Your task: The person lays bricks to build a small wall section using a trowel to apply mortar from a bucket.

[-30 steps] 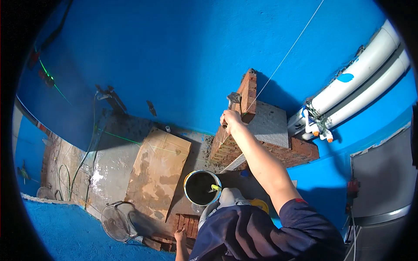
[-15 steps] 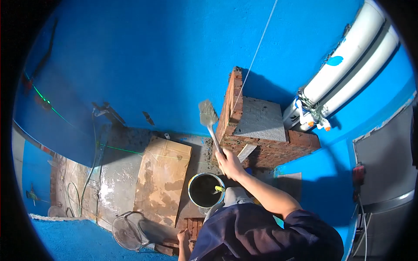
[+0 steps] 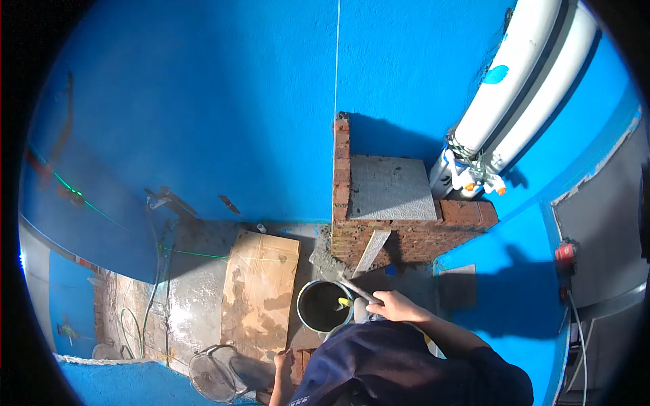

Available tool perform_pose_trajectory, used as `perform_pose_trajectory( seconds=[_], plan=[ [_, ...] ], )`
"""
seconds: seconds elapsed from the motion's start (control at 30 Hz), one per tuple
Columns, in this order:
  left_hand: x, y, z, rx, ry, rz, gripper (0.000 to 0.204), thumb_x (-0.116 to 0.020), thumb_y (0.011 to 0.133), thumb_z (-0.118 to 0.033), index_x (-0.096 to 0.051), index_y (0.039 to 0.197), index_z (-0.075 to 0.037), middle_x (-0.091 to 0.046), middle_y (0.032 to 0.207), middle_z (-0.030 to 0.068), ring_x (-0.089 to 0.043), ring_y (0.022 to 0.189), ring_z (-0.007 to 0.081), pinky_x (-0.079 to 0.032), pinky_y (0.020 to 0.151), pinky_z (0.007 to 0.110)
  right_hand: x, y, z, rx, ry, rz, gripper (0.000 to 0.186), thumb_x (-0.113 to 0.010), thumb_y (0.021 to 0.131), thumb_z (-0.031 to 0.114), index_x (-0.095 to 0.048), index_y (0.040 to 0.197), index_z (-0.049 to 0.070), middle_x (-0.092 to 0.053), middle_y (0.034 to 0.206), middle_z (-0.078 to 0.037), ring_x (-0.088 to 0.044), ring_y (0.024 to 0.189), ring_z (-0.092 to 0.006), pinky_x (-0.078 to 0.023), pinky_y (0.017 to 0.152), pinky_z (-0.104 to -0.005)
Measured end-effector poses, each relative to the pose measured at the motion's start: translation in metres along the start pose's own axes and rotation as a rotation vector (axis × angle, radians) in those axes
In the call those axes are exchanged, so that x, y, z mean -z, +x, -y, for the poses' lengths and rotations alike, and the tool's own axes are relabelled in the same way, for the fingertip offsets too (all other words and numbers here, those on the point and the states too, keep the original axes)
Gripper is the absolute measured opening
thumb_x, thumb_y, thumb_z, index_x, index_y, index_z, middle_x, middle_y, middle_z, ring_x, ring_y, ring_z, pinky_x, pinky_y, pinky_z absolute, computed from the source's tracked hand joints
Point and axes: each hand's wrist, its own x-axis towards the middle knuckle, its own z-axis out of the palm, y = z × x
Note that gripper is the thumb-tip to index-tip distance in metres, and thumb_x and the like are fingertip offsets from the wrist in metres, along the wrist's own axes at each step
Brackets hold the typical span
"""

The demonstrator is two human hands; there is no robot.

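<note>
My right hand (image 3: 398, 306) is closed round the handle of a trowel (image 3: 360, 290). Its grey, mortar-smeared blade points away to the left, just past the far rim of a round bucket (image 3: 300, 310). Dark contents fill the bucket's inside, and a yellow-green object (image 3: 344, 302) lies at its right rim. My left hand (image 3: 283, 358) is down at the lower edge beside some red bricks (image 3: 301, 362). Its fingers are curled, and whatever they may hold is hidden.
A low brick wall (image 3: 369, 238) with a grey slab (image 3: 393, 188) stands ahead, and a pale strip (image 3: 372, 252) leans on it. White pipes (image 3: 514, 74) run down at the right. Stained cardboard (image 3: 261, 291) and a wire-framed fan (image 3: 215, 372) lie left; a string (image 3: 337, 61) hangs ahead.
The trowel has come down and nearer from beside the brick wall to the bucket's far edge, my right hand drawing back with it. The view has shifted; my left hand stays low.
</note>
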Motion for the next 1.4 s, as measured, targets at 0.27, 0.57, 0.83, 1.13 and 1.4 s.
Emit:
perform_pose_trajectory(
  seconds=[0.27,0.57,0.83,1.13,1.4],
  plan=[
    [-0.005,0.044,0.044,-0.199,0.484,-0.052,0.027,-0.067,0.083,-0.029,-0.067,0.080,-0.002,-0.063,0.064,0.0114,-0.057,0.050,0.0186,-0.046,0.050,0.035,0.039,0.059,0.012,0.113,-0.040,0.271,0.034,-0.066,0.087,0.035,-0.055,0.085,0.002,-0.062,0.069,-0.019,-0.064,0.070,-0.0376,-0.047,0.059,-0.0439],
    [-0.126,-0.091,0.027,0.005,-0.179,-0.336,0.024,-0.071,0.084,-0.019,-0.067,0.095,0.001,-0.068,0.077,0.0079,-0.062,0.068,0.0129,-0.050,0.064,0.028,0.084,0.092,0.019,-0.238,0.634,0.897,0.021,-0.055,0.097,0.026,-0.055,0.096,0.005,-0.050,0.068,0.001,-0.047,0.053,-0.0052,-0.038,0.045,-0.0202],
    [-0.221,-0.208,0.154,0.318,-0.462,-0.530,0.020,-0.072,0.081,-0.017,-0.067,0.091,0.000,-0.068,0.077,0.0044,-0.061,0.067,0.0121,-0.051,0.066,0.027,-0.035,0.168,-0.125,0.192,-0.357,0.664,0.059,-0.041,0.096,0.055,-0.057,0.080,0.001,-0.057,0.072,-0.019,-0.057,0.072,-0.0358,-0.044,0.063,-0.0440],
    [-0.265,-0.226,0.116,0.143,-0.286,-0.582,0.045,-0.060,0.089,-0.045,-0.071,0.089,-0.002,-0.070,0.091,0.0160,-0.067,0.081,0.0200,-0.049,0.074,0.033,-0.092,0.123,-0.088,0.340,-0.330,0.866,0.046,-0.043,0.097,0.044,-0.060,0.088,0.003,-0.062,0.084,-0.025,-0.059,0.084,-0.0467,-0.046,0.069,-0.0485],
    [-0.279,-0.128,0.063,0.268,-1.480,-0.384,0.031,-0.050,0.095,-0.019,-0.063,0.103,0.008,-0.068,0.095,0.0162,-0.066,0.081,0.0231,-0.052,0.076,0.031,-0.174,0.079,-0.133,0.271,-0.255,1.519,0.038,-0.041,0.100,0.034,-0.056,0.091,0.001,-0.060,0.080,-0.018,-0.060,0.076,-0.0320,-0.048,0.072,-0.0413]
  ],
)
